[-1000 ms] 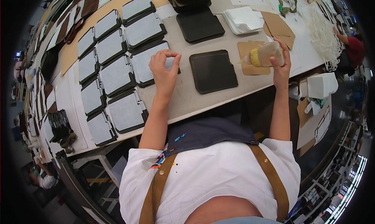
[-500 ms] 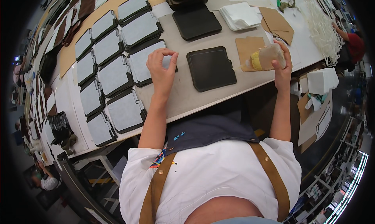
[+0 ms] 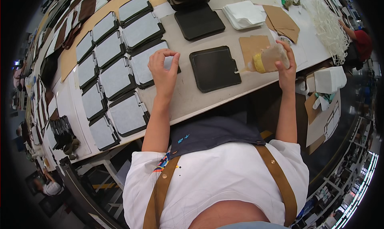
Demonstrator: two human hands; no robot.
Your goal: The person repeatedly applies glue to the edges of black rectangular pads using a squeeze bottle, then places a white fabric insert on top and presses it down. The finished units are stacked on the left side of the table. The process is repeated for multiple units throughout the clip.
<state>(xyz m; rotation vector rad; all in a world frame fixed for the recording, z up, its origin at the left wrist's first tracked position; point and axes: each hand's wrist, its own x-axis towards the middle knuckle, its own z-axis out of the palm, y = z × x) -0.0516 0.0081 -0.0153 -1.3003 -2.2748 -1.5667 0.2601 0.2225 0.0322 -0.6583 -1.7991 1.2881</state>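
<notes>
My right hand is wrapped round a cloudy squeeze bottle with yellow tape about its neck. The bottle lies tilted in the grip, its narrow nozzle pointing left. The nozzle's tip is at the notched right edge of a flat black panel; a small whitish spot shows there. Left of this panel, my left hand hovers over a pale-faced panel, thumb and forefinger brought together in a pinch with nothing visible between them. The other fingers are curled and partly hidden.
Rows of pale-faced black panels cover the table's left side. Behind the single panel are a black stack, a white sheet stack and brown card. White strips hang at the right, near another person.
The bottle has tipped and moved slightly left, bringing its nozzle from over the brown card to the black panel's edge. My left hand has barely moved.
</notes>
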